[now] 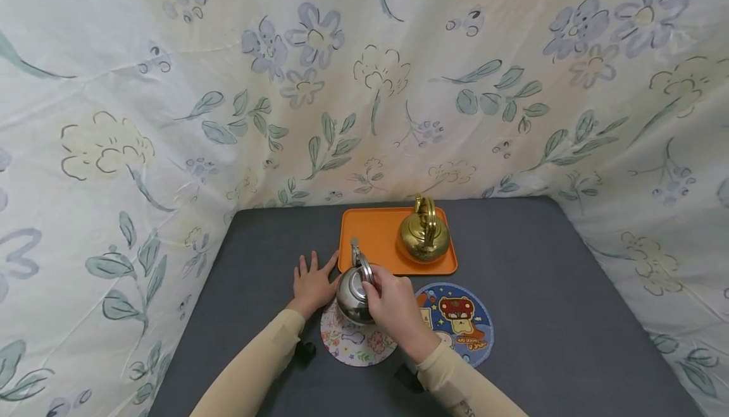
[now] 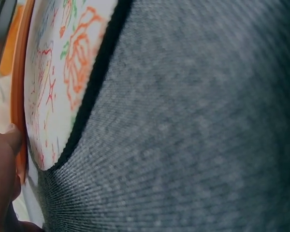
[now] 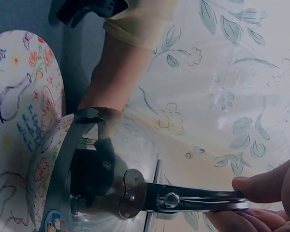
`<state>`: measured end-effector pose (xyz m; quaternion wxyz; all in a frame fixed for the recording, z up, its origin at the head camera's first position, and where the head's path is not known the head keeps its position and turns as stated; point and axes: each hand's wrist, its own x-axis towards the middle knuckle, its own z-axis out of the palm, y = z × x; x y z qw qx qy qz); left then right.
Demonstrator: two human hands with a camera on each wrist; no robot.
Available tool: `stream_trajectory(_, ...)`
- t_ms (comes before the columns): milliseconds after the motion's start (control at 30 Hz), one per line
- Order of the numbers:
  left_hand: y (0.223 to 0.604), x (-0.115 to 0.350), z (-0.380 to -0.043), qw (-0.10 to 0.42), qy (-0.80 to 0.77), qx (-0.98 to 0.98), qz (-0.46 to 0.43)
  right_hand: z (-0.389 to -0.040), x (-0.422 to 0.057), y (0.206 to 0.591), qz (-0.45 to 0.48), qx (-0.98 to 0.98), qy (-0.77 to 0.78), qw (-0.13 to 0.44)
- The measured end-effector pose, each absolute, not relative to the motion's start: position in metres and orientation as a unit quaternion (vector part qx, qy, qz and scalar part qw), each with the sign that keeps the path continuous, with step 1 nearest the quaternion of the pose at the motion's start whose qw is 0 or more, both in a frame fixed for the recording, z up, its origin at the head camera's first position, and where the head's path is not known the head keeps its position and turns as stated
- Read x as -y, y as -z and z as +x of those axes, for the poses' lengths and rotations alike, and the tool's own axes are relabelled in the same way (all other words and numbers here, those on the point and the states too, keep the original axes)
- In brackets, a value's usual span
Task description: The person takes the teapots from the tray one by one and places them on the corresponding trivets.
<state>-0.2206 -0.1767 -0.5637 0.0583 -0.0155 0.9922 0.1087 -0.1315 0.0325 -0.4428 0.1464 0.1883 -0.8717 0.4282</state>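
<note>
A silver kettle (image 1: 351,300) is over the upper part of a round floral mat (image 1: 359,352), its spout side toward the orange tray (image 1: 364,221). My right hand (image 1: 395,306) grips the kettle's handle (image 3: 198,197) between thumb and fingers. Whether the kettle's base touches the mat cannot be told. My left hand (image 1: 314,287) lies with fingers spread on the dark table, at the tray's near left corner. In the left wrist view, the left thumb is beside the tray's orange rim (image 2: 19,92). A gold kettle (image 1: 424,236) stands on the tray's right side.
To the right of the floral mat lies a round blue cartoon mat (image 1: 475,322), partly behind the right hand. The dark grey table (image 1: 547,290) extends to both sides. Floral cloth (image 1: 398,107) hangs behind and beside it.
</note>
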Motion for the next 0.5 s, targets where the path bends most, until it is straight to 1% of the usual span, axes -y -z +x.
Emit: stream_trajectory(500,0.568,0.178,-0.222,0.06,-0.114,-0.992,-0.008,-0.121,-0.029,0.456,0.191,0.873,-0.427,0.138)
